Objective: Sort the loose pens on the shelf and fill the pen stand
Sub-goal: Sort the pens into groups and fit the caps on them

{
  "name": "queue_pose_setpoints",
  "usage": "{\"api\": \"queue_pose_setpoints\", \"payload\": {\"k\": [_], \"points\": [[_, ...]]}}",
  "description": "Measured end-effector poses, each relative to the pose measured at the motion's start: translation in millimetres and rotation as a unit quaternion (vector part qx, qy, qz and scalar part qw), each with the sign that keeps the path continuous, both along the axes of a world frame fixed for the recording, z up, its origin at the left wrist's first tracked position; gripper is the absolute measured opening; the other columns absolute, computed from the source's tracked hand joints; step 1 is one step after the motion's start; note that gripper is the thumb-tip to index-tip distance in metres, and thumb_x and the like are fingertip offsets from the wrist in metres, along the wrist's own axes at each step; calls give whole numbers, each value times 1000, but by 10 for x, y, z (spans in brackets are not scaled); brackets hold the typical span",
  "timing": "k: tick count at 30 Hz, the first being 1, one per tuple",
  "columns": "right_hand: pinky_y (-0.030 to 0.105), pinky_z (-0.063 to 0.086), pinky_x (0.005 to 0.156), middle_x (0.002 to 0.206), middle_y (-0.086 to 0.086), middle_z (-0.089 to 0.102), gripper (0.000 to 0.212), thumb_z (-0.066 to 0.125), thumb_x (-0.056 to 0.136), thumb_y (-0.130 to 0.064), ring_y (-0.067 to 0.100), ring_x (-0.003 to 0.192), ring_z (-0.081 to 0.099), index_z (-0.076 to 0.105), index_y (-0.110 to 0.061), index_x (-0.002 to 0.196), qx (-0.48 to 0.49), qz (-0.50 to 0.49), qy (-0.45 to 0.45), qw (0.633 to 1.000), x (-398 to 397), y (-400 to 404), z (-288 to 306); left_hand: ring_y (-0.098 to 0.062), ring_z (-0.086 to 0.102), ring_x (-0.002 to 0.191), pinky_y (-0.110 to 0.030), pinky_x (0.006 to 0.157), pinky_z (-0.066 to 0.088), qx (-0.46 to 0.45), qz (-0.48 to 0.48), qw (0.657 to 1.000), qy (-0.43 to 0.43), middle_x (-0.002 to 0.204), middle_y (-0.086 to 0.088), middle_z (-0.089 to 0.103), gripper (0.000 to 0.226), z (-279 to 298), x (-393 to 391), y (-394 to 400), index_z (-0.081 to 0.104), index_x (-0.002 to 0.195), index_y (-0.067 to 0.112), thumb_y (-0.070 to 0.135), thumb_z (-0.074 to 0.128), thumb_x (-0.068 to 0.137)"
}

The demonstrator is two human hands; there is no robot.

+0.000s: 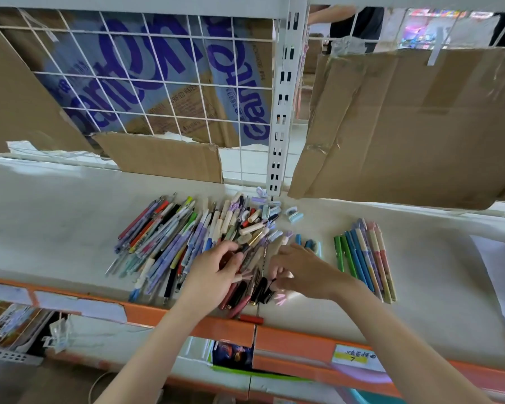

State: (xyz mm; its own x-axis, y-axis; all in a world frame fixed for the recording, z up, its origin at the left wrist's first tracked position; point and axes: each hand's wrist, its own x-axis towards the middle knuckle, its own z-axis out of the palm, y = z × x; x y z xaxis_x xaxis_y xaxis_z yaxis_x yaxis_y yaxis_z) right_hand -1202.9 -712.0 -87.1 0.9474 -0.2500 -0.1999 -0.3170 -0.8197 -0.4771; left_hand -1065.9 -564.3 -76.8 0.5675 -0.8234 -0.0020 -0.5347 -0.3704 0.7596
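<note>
Left hand [216,271] curled gripping pens [245,252], right hand [301,271] palm-down alongside

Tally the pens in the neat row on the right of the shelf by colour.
Green pens: 2
Blue pens: 2
Pastel patterned pens: about 4, since they overlap
Total: about 8
</note>
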Motion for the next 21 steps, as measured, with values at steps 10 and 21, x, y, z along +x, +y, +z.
{"api": "queue_pose_setpoints", "payload": {"k": [10,21], "points": [[20,44,52,72,-1,60,16,57,91,-3,2,51,47,62,-17,87,336,-268,-248,868,-69,-50,150,29,51,74,4,63,39,-69,14,991,115,113,-1,59,15,145,-52,68,62,105,13,10,56,91],[16,42,46,79,7,61,18,54,92,-4,0,58,47,64,-18,89,354,-302,-310,829,-97,-21,225,-2,62,92,-13,68,53,-88,14,984,156,112,-1,62,13,112,-30,65,65,95,20,11,59,90]]}}
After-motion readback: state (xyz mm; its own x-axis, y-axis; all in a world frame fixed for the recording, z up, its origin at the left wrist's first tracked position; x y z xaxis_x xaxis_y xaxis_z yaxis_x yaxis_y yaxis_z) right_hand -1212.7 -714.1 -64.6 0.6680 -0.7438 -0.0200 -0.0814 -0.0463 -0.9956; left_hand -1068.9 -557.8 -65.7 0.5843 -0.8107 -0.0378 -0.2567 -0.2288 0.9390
